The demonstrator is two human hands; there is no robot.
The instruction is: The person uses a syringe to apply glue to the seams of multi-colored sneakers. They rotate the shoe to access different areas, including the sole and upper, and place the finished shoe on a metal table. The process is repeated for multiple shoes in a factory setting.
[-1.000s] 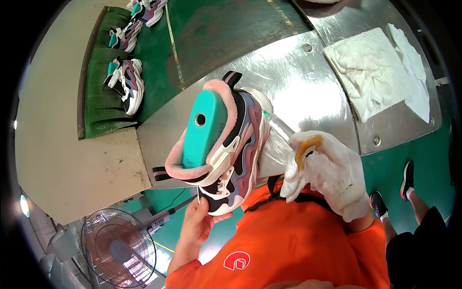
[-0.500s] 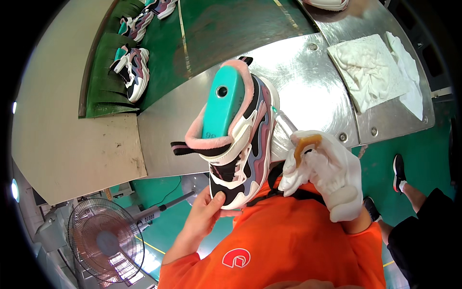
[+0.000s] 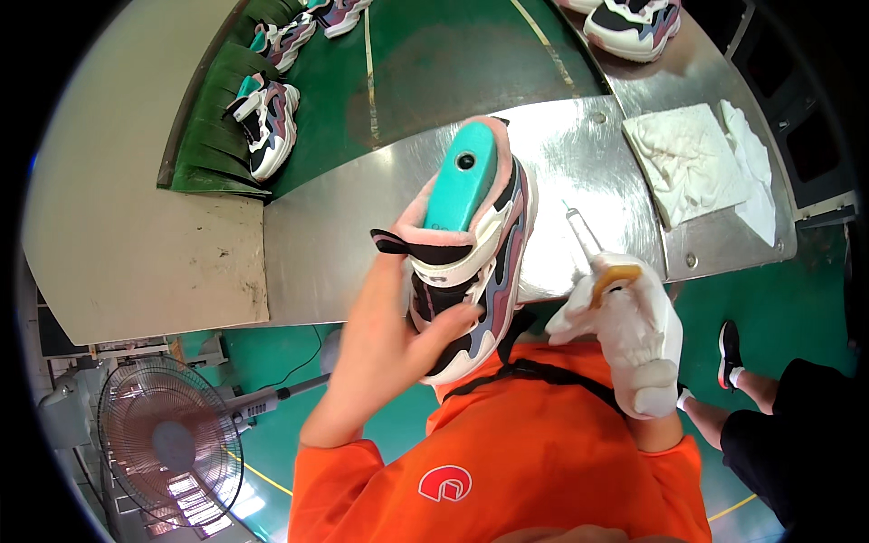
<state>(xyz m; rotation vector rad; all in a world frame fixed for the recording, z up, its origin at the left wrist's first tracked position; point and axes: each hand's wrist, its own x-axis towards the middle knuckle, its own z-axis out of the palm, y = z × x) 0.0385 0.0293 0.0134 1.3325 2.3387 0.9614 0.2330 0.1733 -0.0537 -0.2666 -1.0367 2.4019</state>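
A multicoloured sneaker (image 3: 509, 281) in white, black, mauve and grey-blue, with pink fuzzy lining, is tilted before me at the table's near edge. A teal shoe last (image 3: 462, 185) fills its opening. My bare left hand (image 3: 385, 339) grips the sneaker from the left, thumb across its front near the laces; the other fingers are hidden. To the right of the shoe, my white-gloved right hand (image 3: 638, 335) is closed round a syringe (image 3: 586, 237) with an amber finger grip (image 3: 614, 279). The syringe's thin tip points up and left, apart from the sneaker.
A folded white cloth (image 3: 685, 163) lies on the metal tabletop (image 3: 335, 240). Similar sneakers stand on the green conveyor (image 3: 462, 63) at far left, and another sneaker (image 3: 634, 27) at far right. A fan (image 3: 172, 445) stands lower left. Another person's legs (image 3: 760, 407) show at right.
My left hand has shifted from the toe up over the shoe's front. The sneaker has moved slightly right. The syringe tip has drawn away from the sole's edge.
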